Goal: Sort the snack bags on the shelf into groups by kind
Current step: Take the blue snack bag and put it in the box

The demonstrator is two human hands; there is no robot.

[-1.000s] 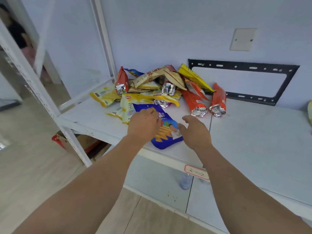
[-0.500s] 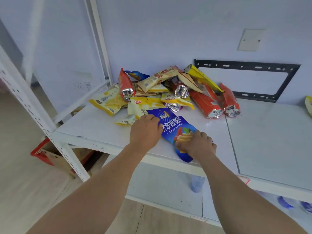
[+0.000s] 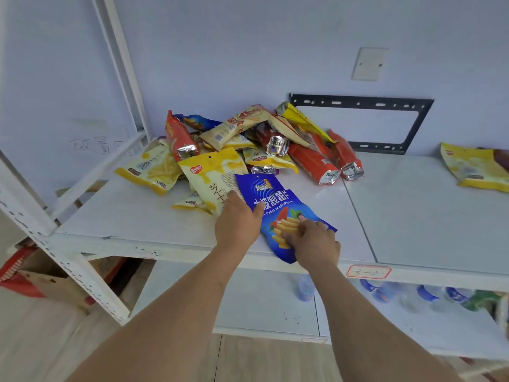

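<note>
A blue snack bag (image 3: pixel 275 202) lies near the front edge of the white shelf (image 3: pixel 154 216). My right hand (image 3: pixel 314 244) pinches its lower end, and my left hand (image 3: pixel 238 221) holds its left edge, thumb on top. Behind it sits a heap of snack bags: a yellow cheese bag (image 3: pixel 212 175) touching my left hand, another yellow bag (image 3: pixel 151 169) at the left, orange-red bags (image 3: pixel 319 164) with silver ends, a tan bag (image 3: pixel 237 125) on top and a second blue bag (image 3: pixel 198 121) at the back.
One yellow bag (image 3: pixel 476 166) lies alone at the shelf's right end. A black metal bracket (image 3: pixel 360 102) hangs on the wall behind the heap. Water bottles (image 3: pixel 413 296) lie on the lower shelf. A cardboard box (image 3: pixel 41 282) sits on the floor at the left.
My right hand has closed on the blue bag's lower end, where a second ago it hovered beside it. The bag has turned and slid a little toward the front edge.
</note>
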